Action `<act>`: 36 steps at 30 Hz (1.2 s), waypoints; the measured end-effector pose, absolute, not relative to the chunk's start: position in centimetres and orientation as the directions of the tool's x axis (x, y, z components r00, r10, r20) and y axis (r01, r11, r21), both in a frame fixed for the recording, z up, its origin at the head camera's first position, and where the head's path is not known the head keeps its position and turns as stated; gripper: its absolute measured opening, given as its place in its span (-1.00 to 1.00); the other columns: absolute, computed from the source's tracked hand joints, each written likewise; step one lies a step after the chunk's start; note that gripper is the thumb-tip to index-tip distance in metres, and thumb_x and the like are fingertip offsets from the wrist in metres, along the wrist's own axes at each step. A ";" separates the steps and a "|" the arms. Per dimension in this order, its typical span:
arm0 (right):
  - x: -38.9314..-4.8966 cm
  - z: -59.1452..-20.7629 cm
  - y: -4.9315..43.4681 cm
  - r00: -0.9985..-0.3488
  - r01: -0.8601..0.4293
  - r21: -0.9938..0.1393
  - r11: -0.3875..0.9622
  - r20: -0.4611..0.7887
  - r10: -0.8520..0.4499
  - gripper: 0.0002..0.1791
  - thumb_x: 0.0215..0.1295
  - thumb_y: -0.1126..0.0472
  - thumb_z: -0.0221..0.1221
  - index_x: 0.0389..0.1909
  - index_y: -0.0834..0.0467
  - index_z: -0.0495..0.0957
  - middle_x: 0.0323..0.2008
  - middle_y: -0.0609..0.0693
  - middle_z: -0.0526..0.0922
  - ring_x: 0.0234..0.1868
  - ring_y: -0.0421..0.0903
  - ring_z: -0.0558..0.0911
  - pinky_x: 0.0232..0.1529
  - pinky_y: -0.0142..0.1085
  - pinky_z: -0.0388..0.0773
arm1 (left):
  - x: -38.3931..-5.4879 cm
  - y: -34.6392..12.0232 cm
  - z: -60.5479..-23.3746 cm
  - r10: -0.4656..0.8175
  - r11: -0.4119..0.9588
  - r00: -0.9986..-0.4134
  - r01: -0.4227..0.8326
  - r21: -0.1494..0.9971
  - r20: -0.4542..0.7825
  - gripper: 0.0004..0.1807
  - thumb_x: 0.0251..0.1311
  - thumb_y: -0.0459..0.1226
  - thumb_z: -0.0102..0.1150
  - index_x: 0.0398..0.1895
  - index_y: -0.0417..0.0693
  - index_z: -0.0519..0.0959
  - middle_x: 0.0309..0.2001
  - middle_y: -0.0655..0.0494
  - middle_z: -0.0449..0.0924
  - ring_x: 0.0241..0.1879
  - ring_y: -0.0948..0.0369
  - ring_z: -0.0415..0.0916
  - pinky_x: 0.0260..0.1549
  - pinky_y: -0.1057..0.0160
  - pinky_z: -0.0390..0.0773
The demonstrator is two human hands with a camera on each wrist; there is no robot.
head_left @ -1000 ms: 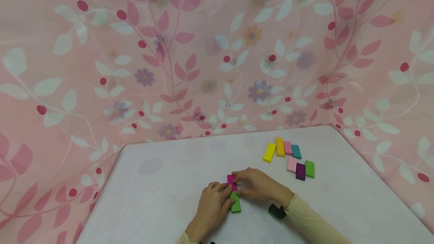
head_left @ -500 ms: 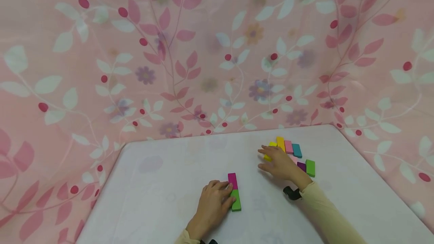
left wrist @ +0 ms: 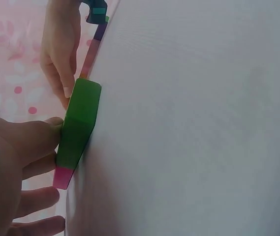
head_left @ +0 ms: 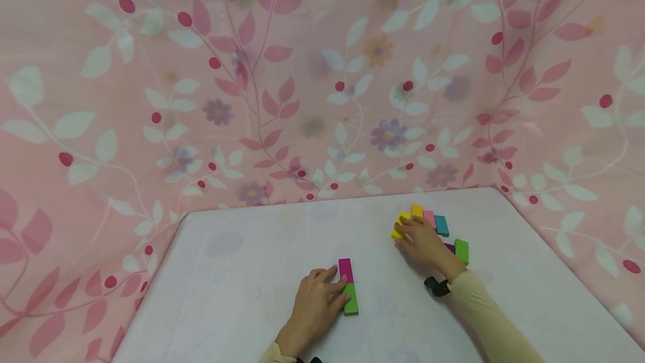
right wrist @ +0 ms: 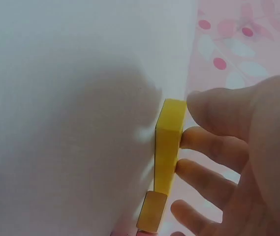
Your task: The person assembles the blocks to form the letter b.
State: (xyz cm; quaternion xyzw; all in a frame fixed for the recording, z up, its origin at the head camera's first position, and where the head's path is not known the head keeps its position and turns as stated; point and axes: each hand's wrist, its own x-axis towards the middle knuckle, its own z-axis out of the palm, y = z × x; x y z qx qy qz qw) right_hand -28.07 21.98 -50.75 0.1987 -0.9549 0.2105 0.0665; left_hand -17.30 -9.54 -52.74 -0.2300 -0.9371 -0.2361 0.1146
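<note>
A magenta block (head_left: 345, 268) and a green block (head_left: 351, 304) lie end to end in a line on the table. My left hand (head_left: 313, 304) rests at their left side, thumb and a finger touching the green block, the other fingers loosely spread. In the left wrist view the green block (left wrist: 80, 118) fills the middle, with the magenta end (left wrist: 63, 178) beyond it. My right hand (head_left: 425, 246) is over the far right group, fingertips touching the top of a yellow block (right wrist: 168, 142). Its fingers are bent a little and spread, not wrapped round the block.
Beside the yellow block are an orange block (head_left: 416, 210), a pink block (head_left: 429, 218) and a teal block (head_left: 442, 226). Nearer stand a purple block (head_left: 449, 248), partly hidden by my right hand, and another green block (head_left: 461, 251). A floral curtain (head_left: 312, 99) hangs behind the white table (head_left: 242, 273).
My right hand has left the magenta block and gone right and away to the yellow block. One left finger has lifted off the magenta block; the left hand otherwise stays put.
</note>
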 end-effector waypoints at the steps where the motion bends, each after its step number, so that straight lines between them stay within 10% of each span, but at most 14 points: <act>1: -28.1 -50.8 21.9 -0.914 -0.404 -0.382 0.831 0.208 -0.349 -0.56 0.47 0.20 0.29 0.27 0.33 0.63 0.39 0.37 0.55 0.49 0.50 0.34 0.50 0.37 0.19 | -17.3 -9.5 -52.7 0.375 0.782 -0.869 0.483 0.393 0.322 -0.63 0.26 -0.09 0.49 0.11 0.07 0.80 0.31 -0.07 0.67 0.17 0.00 0.59 0.10 -0.13 0.58; 36: -31.0 -50.7 14.3 -0.888 -0.427 -0.592 0.684 0.133 -0.439 -0.66 0.45 0.22 0.32 0.17 0.22 0.73 0.47 0.34 0.45 0.49 0.39 0.43 0.48 0.29 0.30 | -17.5 -9.6 -52.5 0.404 0.778 -0.867 0.493 0.390 0.291 -0.61 0.31 -0.06 0.44 0.15 0.04 0.78 0.31 0.09 0.69 0.23 -0.06 0.61 0.13 -0.18 0.56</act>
